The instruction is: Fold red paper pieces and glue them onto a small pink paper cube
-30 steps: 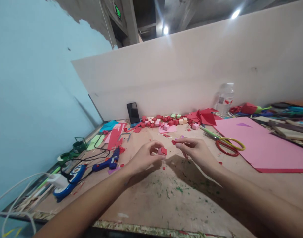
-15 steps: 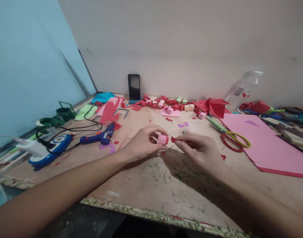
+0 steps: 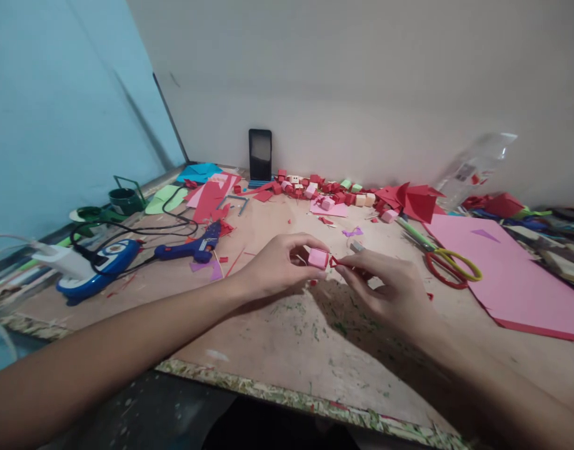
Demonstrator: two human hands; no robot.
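Note:
Between the thumb and fingers of my left hand point(image 3: 284, 265) sits a small pink paper cube point(image 3: 317, 258) with a red edge on its right side. My right hand point(image 3: 385, 281) pinches a small folded piece of red paper point(image 3: 334, 261) close to that red side; whether the two touch, I cannot tell. Both hands are just above the middle of the wooden tabletop point(image 3: 277, 350). A grey block point(image 3: 356, 246) lies beyond my right fingertips, and a purple paper scrap point(image 3: 352, 232) is behind it.
A blue glue gun point(image 3: 193, 248) and a blue power strip point(image 3: 99, 272) lie left. Behind are a phone point(image 3: 260, 156) and several small paper cubes point(image 3: 310, 189). Scissors point(image 3: 449, 265), pink sheets point(image 3: 526, 275) and a clear bottle point(image 3: 474, 172) are at right.
The whole view has shifted slightly. The pink cube has turned a little in my left hand, and the red paper piece is nearer to its red side.

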